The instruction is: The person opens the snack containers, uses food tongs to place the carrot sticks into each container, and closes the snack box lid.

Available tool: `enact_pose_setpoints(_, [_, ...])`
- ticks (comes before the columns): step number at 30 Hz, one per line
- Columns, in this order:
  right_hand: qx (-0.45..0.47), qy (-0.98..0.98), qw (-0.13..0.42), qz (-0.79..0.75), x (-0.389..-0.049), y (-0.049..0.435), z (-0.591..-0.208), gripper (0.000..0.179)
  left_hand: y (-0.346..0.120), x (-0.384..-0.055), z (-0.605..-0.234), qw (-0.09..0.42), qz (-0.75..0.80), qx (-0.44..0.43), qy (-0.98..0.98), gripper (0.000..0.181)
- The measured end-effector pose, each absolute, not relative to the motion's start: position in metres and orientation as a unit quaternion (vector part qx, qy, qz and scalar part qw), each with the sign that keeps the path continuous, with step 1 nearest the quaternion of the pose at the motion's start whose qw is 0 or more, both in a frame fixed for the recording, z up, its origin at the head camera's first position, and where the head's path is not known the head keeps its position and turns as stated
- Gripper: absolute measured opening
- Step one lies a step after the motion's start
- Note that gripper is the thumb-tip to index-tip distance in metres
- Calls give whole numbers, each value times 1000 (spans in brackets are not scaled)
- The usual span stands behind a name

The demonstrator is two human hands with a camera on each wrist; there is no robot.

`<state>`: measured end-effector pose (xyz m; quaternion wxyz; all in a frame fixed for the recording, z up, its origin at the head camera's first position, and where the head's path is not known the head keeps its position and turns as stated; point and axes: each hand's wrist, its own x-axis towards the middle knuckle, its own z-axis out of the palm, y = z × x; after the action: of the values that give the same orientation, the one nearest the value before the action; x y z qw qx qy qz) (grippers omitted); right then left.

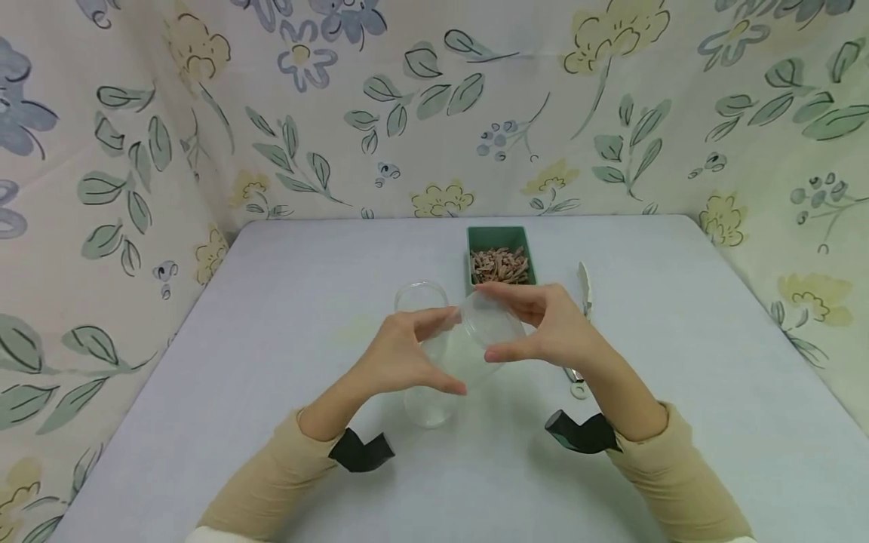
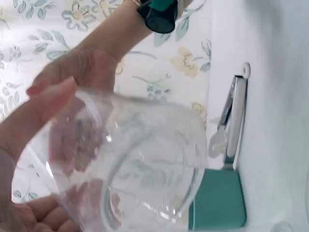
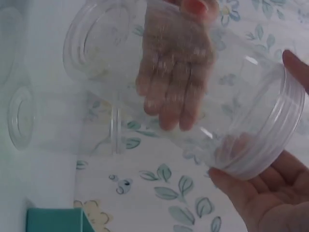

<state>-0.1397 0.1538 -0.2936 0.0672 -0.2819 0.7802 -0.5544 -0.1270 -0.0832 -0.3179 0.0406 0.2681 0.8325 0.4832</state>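
Observation:
Both hands are raised over the middle of the table around a tilted clear jar (image 3: pixel 227 92). My left hand (image 1: pixel 394 358) holds the jar's body, thumb on one side and fingers on the other; the fingers show through the clear wall in the right wrist view. At the upper end, my right hand (image 1: pixel 560 332) grips the ridged clear lid (image 1: pixel 492 320) by its edge between thumb and fingers. The jar looks empty. Below and behind it on the table stand another clear jar (image 1: pixel 417 294) and a nearer clear container (image 1: pixel 428 411), both partly hidden by the left hand.
Beyond the hands, a green box (image 1: pixel 498 235) holds many brown dried pieces (image 1: pixel 500 266). Metal tongs (image 1: pixel 585 290) with a ring at the near end lie to the right, partly behind the right hand. Floral cloth (image 1: pixel 434 136) hangs along the back and sides of the white table (image 1: pixel 292 286).

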Motion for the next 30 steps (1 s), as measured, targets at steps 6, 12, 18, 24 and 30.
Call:
enact_pose_setpoints(6, [-463, 705, 97, -529, -150, 165, -292, 78, -93, -143, -320, 238, 564, 305, 730, 80])
enact_pose_setpoints(12, [-530, 660, 131, -516, -156, 171, -293, 88, -95, -150, -323, 298, 571, 337, 687, 77])
enact_pose_setpoints(18, [-344, 752, 106, -552, -153, 174, -289, 66, -84, -140, -327, 161, 544, 266, 779, 88])
enact_pose_setpoints(24, [-191, 866, 97, -452, -141, 165, -282, 62, -66, -123, -332, -17, 439, 207, 874, 93])
enact_pose_setpoints(30, [-181, 885, 80, -421, -135, 159, -282, 74, -61, -123, -334, -37, 414, 244, 876, 93])
